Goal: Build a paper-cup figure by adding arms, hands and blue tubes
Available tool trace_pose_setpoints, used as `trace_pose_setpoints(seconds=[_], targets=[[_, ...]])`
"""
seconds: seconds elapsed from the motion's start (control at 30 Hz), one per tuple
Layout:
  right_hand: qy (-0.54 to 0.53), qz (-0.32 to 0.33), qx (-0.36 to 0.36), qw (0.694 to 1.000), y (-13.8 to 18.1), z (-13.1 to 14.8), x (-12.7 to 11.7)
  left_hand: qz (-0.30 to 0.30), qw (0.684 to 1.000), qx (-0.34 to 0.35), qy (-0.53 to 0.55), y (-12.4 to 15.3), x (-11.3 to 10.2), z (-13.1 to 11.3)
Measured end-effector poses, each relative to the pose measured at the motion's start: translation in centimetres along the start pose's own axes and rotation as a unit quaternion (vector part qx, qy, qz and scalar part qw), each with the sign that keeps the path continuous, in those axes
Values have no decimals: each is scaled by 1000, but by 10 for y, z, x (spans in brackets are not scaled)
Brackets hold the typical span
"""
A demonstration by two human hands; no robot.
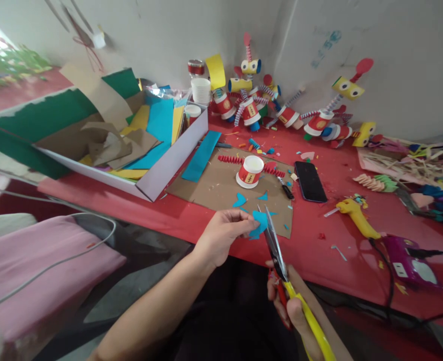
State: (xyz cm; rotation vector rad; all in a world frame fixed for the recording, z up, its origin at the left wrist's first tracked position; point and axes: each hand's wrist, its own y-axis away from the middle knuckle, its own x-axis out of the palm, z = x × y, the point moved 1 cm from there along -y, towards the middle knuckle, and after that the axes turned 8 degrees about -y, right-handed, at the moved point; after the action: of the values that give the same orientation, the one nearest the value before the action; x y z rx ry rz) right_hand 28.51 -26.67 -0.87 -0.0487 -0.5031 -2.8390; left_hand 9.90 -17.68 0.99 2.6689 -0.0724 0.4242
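Note:
My left hand [225, 233] pinches a small piece of blue paper [259, 224] over the front edge of the red table. In my right hand [294, 306] is a pair of scissors [276, 245] with yellow and red handles, its blades slightly apart against the paper's right side. Beyond them, on a brown cardboard sheet [206, 196], stands an upside-down red and white paper cup [250, 172] with folded red paper arms. Blue scraps [239, 200] lie between the cup and my hands.
A box of coloured paper [169, 173] stands at the left, with a blue strip [202, 155] beside it. To the right lie a utility knife [285, 189], a phone [310, 181], a yellow glue gun [359, 216] and a purple power strip [409, 260]. Several paper-cup figures [251, 111] line the wall.

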Motion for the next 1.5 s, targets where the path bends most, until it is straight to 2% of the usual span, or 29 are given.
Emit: trace_pose_setpoints(seconds=[0.83, 1.07, 1.5], targets=[[9, -22, 7, 1000, 4, -2, -7, 16, 1000, -6, -24, -2, 0, -5], [-11, -20, 25, 999, 7, 0, -10, 46, 998, 1, -32, -4, -2, -8], [32, -31, 40, 998, 8, 5, -29, 102, 992, -5, -76, -6, -10, -21]])
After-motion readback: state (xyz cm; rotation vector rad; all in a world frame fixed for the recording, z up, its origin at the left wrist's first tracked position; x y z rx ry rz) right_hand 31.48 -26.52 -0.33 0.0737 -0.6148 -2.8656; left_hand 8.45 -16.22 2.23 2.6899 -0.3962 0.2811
